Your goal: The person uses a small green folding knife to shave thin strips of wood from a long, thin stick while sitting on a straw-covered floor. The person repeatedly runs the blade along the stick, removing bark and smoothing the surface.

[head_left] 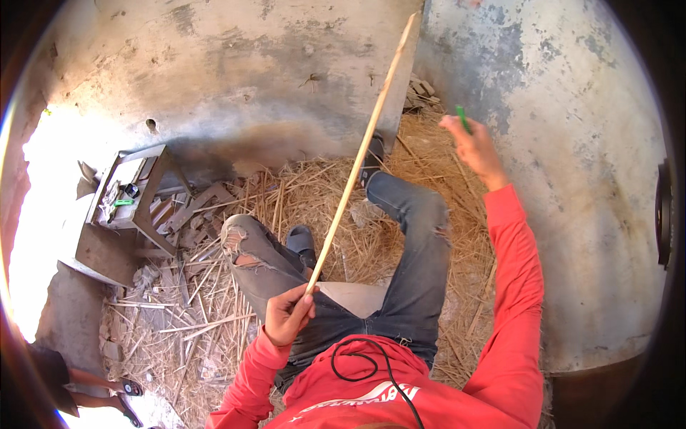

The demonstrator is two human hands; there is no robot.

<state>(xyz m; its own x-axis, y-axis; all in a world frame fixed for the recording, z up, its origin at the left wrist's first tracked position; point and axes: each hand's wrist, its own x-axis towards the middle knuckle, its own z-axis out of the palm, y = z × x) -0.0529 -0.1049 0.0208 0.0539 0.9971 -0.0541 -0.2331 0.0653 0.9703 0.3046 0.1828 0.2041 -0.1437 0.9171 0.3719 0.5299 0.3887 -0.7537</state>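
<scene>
My left hand (287,314) is closed round the lower end of a long, pale wooden stick (357,163). The stick slants up and away to the right above my legs, its far tip in front of the wall. Off to the right my raised right hand (477,151) grips a small green-handled tool (463,119). The green end stands up out of the fist, slightly blurred, and any blade on it cannot be made out. A clear gap separates the tool from the stick.
Straw-like shavings and thin strips (343,254) litter the floor round my legs. At the left stands a small wooden table (146,193) with a green item (124,202) on it. Another person's legs (96,392) show at lower left. Worn walls (564,136) rise ahead and right.
</scene>
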